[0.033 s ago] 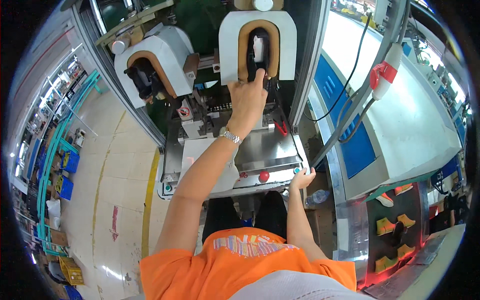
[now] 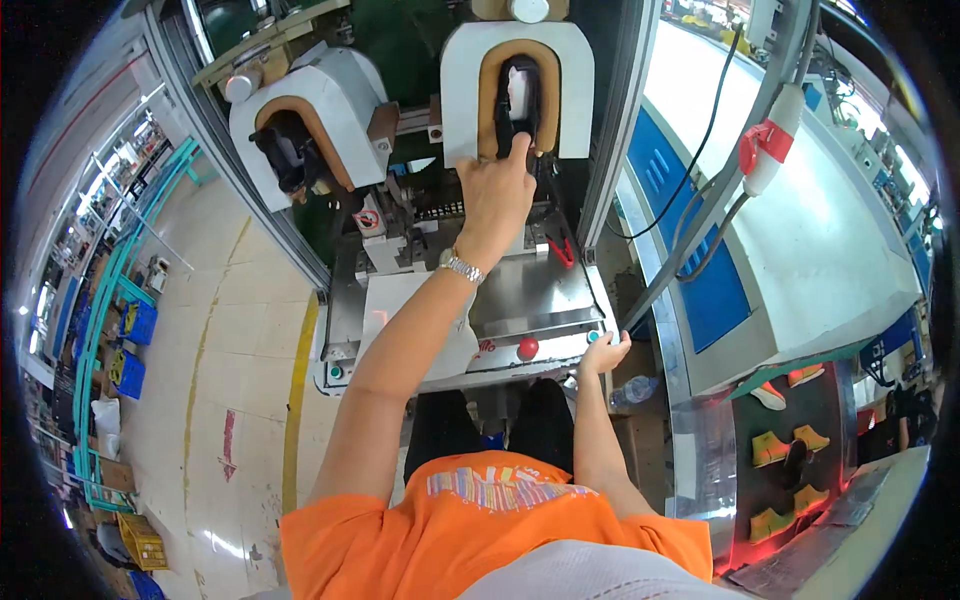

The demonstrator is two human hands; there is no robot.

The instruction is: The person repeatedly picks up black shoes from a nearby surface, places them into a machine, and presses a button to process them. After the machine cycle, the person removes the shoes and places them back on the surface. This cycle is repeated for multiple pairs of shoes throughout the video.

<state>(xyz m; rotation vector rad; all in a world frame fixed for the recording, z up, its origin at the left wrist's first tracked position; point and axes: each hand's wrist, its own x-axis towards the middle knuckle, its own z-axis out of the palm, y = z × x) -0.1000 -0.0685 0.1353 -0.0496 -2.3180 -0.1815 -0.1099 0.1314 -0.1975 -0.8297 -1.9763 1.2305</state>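
My left hand (image 2: 497, 200), with a metal watch on its wrist, reaches up to a black shoe upper (image 2: 503, 100) with a pale lining. The upper sits in the tan-lined, white arch-shaped mould (image 2: 462, 80) on the right. One stretched finger touches its lower end; the other fingers look bent and are partly hidden. At the bench's right front corner, my right hand (image 2: 604, 354) is open beside a green button (image 2: 593, 336), thumb and fingers apart and nothing seen in it. Another black shoe upper (image 2: 288, 150) sits in the tilted left mould (image 2: 345, 100).
A red knob (image 2: 528, 348) and a white sheet (image 2: 395, 295) are on the metal bench (image 2: 545, 295). Red-handled pliers (image 2: 563, 252) lie behind. A metal post (image 2: 690, 220) with a hanging plug (image 2: 768, 155) stands right, before a conveyor (image 2: 750, 400) carrying yellow shoe parts.
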